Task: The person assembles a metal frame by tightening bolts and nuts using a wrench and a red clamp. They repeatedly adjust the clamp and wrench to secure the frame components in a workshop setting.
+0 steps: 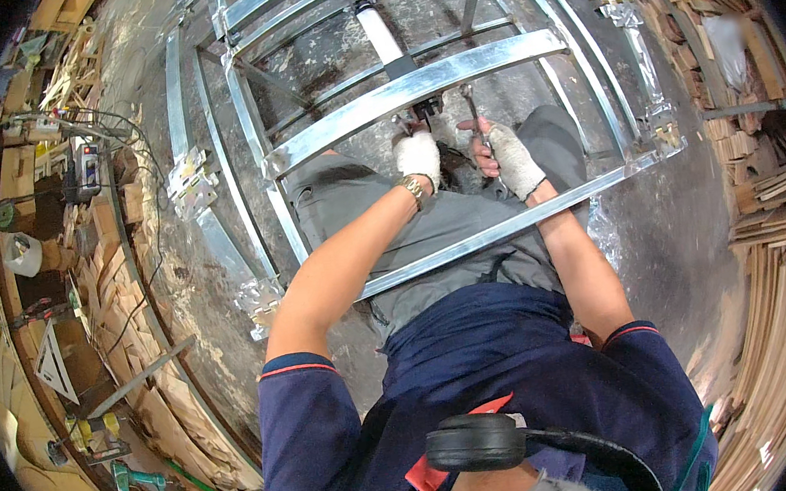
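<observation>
Head view: the white cylinder [380,37] lies inside the metal frame [416,89], whose bars look joined; work at the cylinder's dark near end seems unfinished. The right hand [509,157] curls its fingers around a wrench [471,103]; the left hand [418,156] is near that end, its grip unclear.

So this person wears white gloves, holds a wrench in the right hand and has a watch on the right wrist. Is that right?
Not quite: the head view shows the watch on the left wrist. The white gloves and the wrench in the right hand are as you say.
</observation>
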`<action>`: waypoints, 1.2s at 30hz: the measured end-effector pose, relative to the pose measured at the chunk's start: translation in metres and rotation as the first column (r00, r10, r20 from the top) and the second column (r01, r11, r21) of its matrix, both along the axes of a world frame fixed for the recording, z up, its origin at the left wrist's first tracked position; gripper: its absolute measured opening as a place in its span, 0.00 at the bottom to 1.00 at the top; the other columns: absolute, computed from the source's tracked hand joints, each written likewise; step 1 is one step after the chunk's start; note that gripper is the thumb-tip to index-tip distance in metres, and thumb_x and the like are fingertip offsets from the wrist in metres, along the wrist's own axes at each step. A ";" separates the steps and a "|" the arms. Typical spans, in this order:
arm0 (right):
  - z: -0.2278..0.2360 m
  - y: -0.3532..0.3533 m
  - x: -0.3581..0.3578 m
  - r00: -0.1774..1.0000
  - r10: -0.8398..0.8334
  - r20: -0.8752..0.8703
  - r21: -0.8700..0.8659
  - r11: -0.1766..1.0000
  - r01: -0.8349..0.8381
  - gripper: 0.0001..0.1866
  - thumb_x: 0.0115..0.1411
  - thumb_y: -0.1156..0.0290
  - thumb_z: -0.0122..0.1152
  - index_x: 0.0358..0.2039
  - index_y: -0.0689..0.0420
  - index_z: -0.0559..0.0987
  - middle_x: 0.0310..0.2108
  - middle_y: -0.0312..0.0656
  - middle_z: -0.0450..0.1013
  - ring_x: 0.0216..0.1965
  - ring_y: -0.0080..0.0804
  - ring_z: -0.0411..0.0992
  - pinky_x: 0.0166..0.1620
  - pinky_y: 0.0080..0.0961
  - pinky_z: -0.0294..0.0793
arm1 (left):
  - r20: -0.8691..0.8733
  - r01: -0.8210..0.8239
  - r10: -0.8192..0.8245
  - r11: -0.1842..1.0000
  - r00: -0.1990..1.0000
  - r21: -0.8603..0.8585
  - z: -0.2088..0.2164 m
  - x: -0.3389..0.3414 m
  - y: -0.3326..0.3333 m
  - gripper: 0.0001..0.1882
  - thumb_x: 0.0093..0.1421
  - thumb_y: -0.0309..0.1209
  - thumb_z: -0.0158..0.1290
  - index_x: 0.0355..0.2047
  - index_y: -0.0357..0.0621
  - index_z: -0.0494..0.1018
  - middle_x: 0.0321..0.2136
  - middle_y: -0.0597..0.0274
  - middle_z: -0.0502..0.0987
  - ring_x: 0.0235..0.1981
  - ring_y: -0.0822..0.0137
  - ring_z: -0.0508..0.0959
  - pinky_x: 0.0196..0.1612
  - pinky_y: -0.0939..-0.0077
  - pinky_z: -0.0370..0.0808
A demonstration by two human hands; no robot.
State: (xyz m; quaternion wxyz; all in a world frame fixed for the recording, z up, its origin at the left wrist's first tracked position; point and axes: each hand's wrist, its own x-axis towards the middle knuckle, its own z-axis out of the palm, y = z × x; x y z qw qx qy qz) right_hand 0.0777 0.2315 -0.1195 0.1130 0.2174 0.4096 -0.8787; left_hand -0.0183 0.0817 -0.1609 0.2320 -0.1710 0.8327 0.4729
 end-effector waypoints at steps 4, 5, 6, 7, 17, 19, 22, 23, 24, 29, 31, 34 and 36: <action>-0.008 0.008 -0.004 0.995 -0.088 0.038 0.130 0.988 0.082 0.28 0.71 0.45 0.50 0.55 0.57 0.72 0.18 0.26 0.59 0.13 0.15 0.55 0.15 0.17 0.54 | -0.165 0.029 -0.027 1.000 0.986 0.009 0.042 0.014 0.009 0.21 0.63 0.41 0.51 0.46 0.34 0.75 0.42 0.35 0.80 0.45 0.41 0.81 0.45 0.51 0.76; -0.008 0.004 -0.007 0.991 -0.114 0.063 0.206 0.974 0.099 0.29 0.70 0.44 0.51 0.56 0.57 0.72 0.19 0.26 0.59 0.13 0.14 0.55 0.15 0.16 0.54 | -0.170 0.026 -0.025 1.000 0.985 0.002 0.048 0.014 0.006 0.21 0.62 0.40 0.51 0.45 0.34 0.76 0.41 0.36 0.81 0.45 0.41 0.81 0.45 0.51 0.76; -0.007 0.005 -0.011 0.996 -0.081 0.020 0.375 0.924 0.068 0.28 0.71 0.46 0.51 0.55 0.58 0.73 0.20 0.29 0.63 0.14 0.18 0.59 0.17 0.18 0.58 | -0.175 0.027 -0.027 1.000 0.984 -0.004 0.051 0.014 0.005 0.20 0.62 0.40 0.51 0.45 0.34 0.76 0.41 0.36 0.81 0.44 0.41 0.81 0.45 0.51 0.76; -0.004 0.008 -0.015 0.999 -0.046 -0.015 0.533 0.845 0.047 0.27 0.71 0.48 0.52 0.55 0.59 0.75 0.21 0.32 0.66 0.16 0.21 0.62 0.20 0.21 0.62 | -0.178 0.031 -0.032 0.999 0.983 -0.010 0.049 0.013 0.004 0.20 0.62 0.40 0.51 0.45 0.35 0.76 0.40 0.37 0.81 0.44 0.41 0.81 0.45 0.51 0.76; 0.008 0.021 -0.026 0.939 0.303 -0.160 0.979 0.167 0.113 0.16 0.68 0.61 0.52 0.44 0.62 0.77 0.35 0.63 0.76 0.42 0.64 0.74 0.43 0.50 0.72 | -0.265 0.222 -0.243 0.969 0.933 -0.108 -0.011 -0.014 -0.015 0.21 0.61 0.43 0.54 0.37 0.32 0.77 0.24 0.49 0.81 0.26 0.54 0.83 0.29 0.56 0.76; 0.005 0.020 -0.024 0.916 0.383 -0.119 0.993 0.068 0.101 0.13 0.68 0.64 0.53 0.44 0.61 0.75 0.34 0.63 0.76 0.41 0.64 0.75 0.41 0.52 0.72 | -0.272 0.261 -0.259 0.965 0.927 -0.032 -0.018 -0.016 -0.019 0.19 0.64 0.43 0.52 0.28 0.37 0.77 0.18 0.58 0.77 0.18 0.63 0.78 0.21 0.63 0.71; -0.016 0.019 -0.025 0.927 0.350 -0.135 0.991 0.058 0.122 0.10 0.63 0.70 0.56 0.44 0.59 0.74 0.33 0.62 0.76 0.39 0.63 0.76 0.40 0.51 0.74 | -0.013 0.363 -0.367 0.914 0.930 0.182 0.002 -0.019 -0.013 0.18 0.66 0.42 0.49 0.23 0.45 0.74 0.13 0.65 0.70 0.11 0.71 0.69 0.15 0.70 0.63; -0.017 0.014 -0.028 0.927 0.344 -0.146 0.989 0.069 0.130 0.11 0.62 0.71 0.57 0.44 0.59 0.74 0.33 0.61 0.76 0.39 0.62 0.76 0.40 0.51 0.75 | -0.027 0.350 -0.350 0.927 0.936 0.137 0.002 -0.020 -0.014 0.17 0.66 0.42 0.49 0.23 0.45 0.74 0.14 0.65 0.71 0.11 0.71 0.69 0.14 0.70 0.64; -0.017 0.012 -0.031 0.916 0.352 -0.191 0.981 0.069 0.179 0.13 0.61 0.71 0.57 0.45 0.60 0.74 0.33 0.60 0.77 0.38 0.61 0.77 0.40 0.50 0.76 | -0.043 0.335 -0.332 0.938 0.942 0.092 0.001 -0.021 -0.016 0.17 0.66 0.41 0.50 0.24 0.45 0.74 0.14 0.65 0.71 0.11 0.70 0.69 0.14 0.70 0.64; -0.030 0.002 -0.052 0.913 0.408 -0.028 0.988 -0.127 0.087 0.18 0.63 0.63 0.54 0.50 0.60 0.71 0.36 0.60 0.78 0.39 0.57 0.78 0.40 0.49 0.77 | 0.002 0.197 -0.200 0.971 0.980 0.138 0.016 -0.013 -0.012 0.16 0.65 0.38 0.52 0.23 0.42 0.73 0.15 0.65 0.70 0.11 0.70 0.69 0.14 0.71 0.63; -0.035 0.001 -0.058 0.904 0.426 -0.034 0.989 -0.118 0.093 0.21 0.64 0.62 0.53 0.53 0.60 0.70 0.36 0.60 0.78 0.38 0.56 0.79 0.39 0.49 0.77 | -0.023 0.256 -0.255 0.963 0.967 0.087 0.023 -0.010 -0.012 0.17 0.62 0.40 0.53 0.24 0.40 0.76 0.15 0.63 0.74 0.13 0.69 0.73 0.17 0.69 0.67; -0.036 0.012 -0.076 0.859 0.508 0.068 0.983 -0.181 0.029 0.20 0.64 0.62 0.53 0.54 0.56 0.70 0.39 0.56 0.78 0.39 0.57 0.78 0.40 0.48 0.77 | 0.044 0.342 -0.345 0.938 0.938 0.065 0.038 -0.013 -0.007 0.19 0.65 0.43 0.51 0.26 0.39 0.75 0.16 0.63 0.72 0.13 0.68 0.72 0.16 0.71 0.67; -0.053 0.011 -0.089 0.868 0.472 0.154 0.952 -0.305 -0.002 0.19 0.62 0.64 0.56 0.53 0.53 0.71 0.39 0.53 0.79 0.39 0.55 0.79 0.39 0.48 0.77 | 0.023 0.343 -0.345 0.938 0.938 0.058 0.040 -0.009 -0.005 0.20 0.65 0.44 0.50 0.27 0.38 0.76 0.17 0.62 0.74 0.13 0.67 0.73 0.17 0.71 0.69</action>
